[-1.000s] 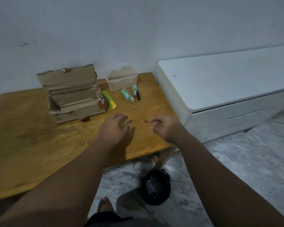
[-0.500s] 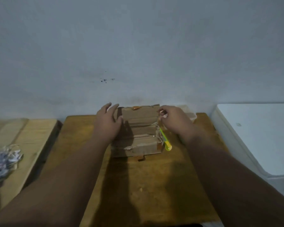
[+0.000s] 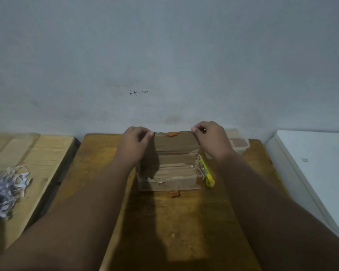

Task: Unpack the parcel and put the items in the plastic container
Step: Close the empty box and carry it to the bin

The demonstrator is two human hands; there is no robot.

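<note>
A brown cardboard parcel [image 3: 174,163] stands at the far middle of the wooden table [image 3: 174,222], its back flap raised against the wall. My left hand [image 3: 134,141] pinches the flap's top left corner. My right hand [image 3: 211,139] pinches the top right corner. A yellow-green utility knife [image 3: 206,173] lies along the parcel's right side. The small clear plastic container [image 3: 240,144] sits at the back right, partly hidden behind my right hand.
A second wooden bench [image 3: 27,163] stands to the left with a heap of shredded paper [image 3: 4,190] on it. A white cabinet [image 3: 317,173] borders the table on the right. The grey wall runs directly behind the table.
The view swung from the floor up to the parcel. Both hands moved from the table's front edge to the parcel, then rose from its sides to the top corners of the flap.
</note>
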